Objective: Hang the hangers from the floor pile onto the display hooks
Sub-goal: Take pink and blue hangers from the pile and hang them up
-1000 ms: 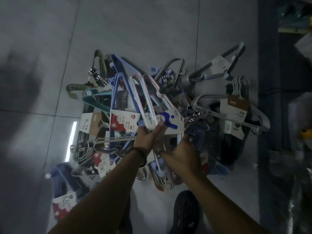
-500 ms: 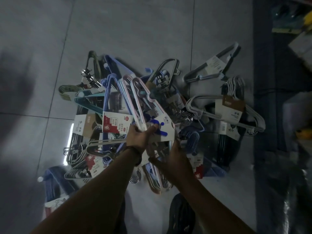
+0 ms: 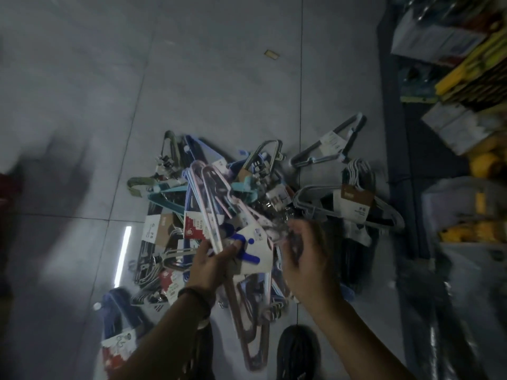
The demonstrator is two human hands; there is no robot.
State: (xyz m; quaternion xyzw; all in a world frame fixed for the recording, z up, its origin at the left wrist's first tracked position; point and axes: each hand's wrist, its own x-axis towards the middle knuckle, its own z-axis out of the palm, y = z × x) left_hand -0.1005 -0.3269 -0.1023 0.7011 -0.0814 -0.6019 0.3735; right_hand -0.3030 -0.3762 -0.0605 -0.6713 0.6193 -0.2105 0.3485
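a: where's the set being picked?
b: the pink-and-white hanger bundle (image 3: 212, 204) is partly raised out of the floor pile (image 3: 170, 215). one arm of it points to the far side, and the other runs down toward the shoe (image 3: 297, 349) at the near edge.
a: how is it held?
b: the left hand (image 3: 211, 266) is wrapped round it at the white card sleeve (image 3: 253, 252), thumb on the card. i'd judge that to be the middle, so the long arms balance. the sleeve also keeps the hangers together, so they should come up as one.
a: and the other?
b: the right hand (image 3: 304, 259) sits just right of the sleeve, fingers curled in toward where the hook ends seem to be. it's blurred, so i can't tell whether it pinches anything. the two hands are close but apart.
a: why there?
b: my guess is it's there to free the hooks, since the pile is a tangle and they could snag their neighbours.
a: and around it?
b: the pile lies on the grey tiled floor (image 3: 205, 78). a grey hanger set (image 3: 326, 152) lies apart at the far right, and a white set with a brown card (image 3: 354, 200) is nearer on the right. stocked shelves (image 3: 452, 50) line the right edge. no display hooks are in view, so hanging is not yet begun.
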